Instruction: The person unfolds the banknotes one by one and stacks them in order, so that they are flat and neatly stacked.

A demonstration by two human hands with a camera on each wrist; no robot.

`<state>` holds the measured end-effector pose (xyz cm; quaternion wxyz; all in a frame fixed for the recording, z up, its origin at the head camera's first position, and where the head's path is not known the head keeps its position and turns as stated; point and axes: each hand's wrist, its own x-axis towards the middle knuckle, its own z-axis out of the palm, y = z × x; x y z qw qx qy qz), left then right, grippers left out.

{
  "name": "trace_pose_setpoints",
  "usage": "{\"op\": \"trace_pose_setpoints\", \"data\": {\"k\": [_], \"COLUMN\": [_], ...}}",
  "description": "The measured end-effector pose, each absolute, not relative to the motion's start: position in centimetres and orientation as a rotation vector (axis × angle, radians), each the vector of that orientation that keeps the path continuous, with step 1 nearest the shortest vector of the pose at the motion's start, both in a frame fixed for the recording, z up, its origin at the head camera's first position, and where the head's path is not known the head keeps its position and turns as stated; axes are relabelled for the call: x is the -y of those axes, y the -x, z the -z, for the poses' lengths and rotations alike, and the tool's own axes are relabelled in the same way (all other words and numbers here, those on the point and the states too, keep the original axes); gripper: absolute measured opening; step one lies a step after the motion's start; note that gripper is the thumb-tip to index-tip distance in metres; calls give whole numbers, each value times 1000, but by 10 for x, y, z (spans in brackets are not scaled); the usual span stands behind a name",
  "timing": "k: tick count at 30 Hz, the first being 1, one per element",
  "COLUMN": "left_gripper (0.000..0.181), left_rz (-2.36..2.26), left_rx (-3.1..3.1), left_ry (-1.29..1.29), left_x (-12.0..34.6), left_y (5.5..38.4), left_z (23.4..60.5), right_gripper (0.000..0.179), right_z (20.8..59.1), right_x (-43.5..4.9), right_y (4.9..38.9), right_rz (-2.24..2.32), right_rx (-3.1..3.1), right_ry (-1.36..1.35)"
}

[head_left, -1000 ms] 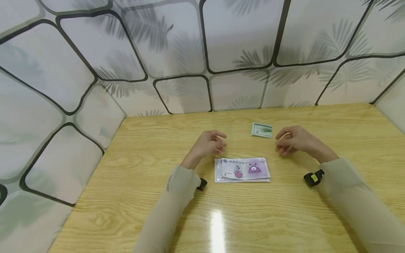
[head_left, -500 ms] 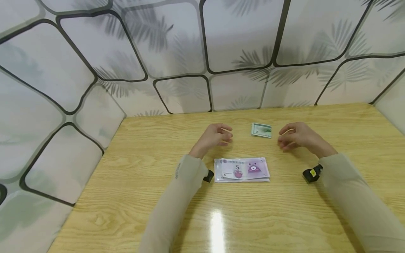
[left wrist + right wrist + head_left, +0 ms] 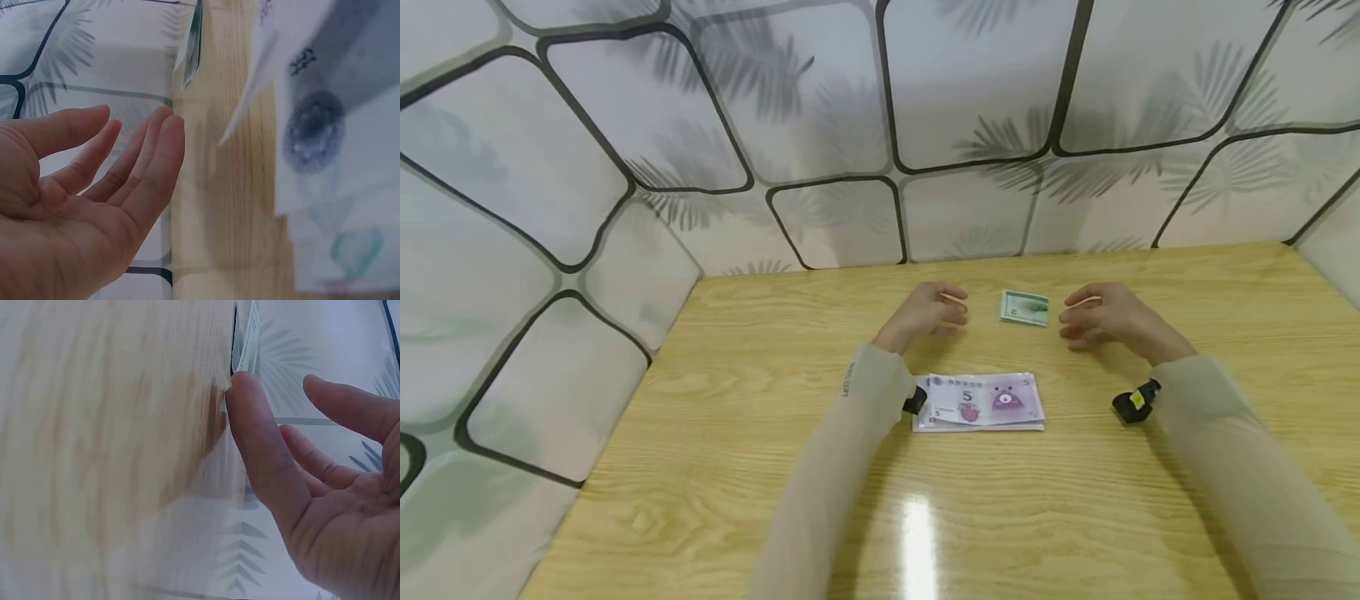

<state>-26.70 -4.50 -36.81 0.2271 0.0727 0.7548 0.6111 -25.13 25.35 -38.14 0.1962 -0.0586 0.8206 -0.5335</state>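
A small green folded banknote (image 3: pixel 1024 308) marked 2 lies toward the back of the table, between the two hands. To its left is my left hand (image 3: pixel 927 315), fingers loosely bent and holding nothing. My right hand (image 3: pixel 1108 317) hovers just right of the green note, also with nothing in it. In the right wrist view, the fingertips (image 3: pixel 245 381) overlap the lower end of the green note (image 3: pixel 248 340). Nearer the front lies a stack of purple play banknotes (image 3: pixel 985 400), the top one marked 5. The left wrist view shows those stacked notes (image 3: pixel 337 150) close beside the left hand.
The wooden table (image 3: pixel 715 467) meets a patterned wall (image 3: pixel 835 108) at the back and on the left. Black wrist cameras hang under both sleeves; the left one (image 3: pixel 915 401) overlaps the purple stack's left end in the head view.
My left hand has moved right and away from the body, closer to the green banknote. My right hand has shifted slightly farther back. The banknotes stay where they were.
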Motion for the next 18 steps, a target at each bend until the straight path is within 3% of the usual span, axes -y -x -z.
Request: {"op": "trace_pose_setpoints", "data": {"k": [18], "left_gripper": [41], "left_rz": [-1707], "left_rx": [-1979], "left_ry": [-132], "left_x": [21], "left_y": [290], "left_z": [367], "right_gripper": [59], "right_z": [375], "right_x": [-249], "right_y": [264], "right_rz": [1576], "right_rx": [-2235], "right_ry": [-26]}}
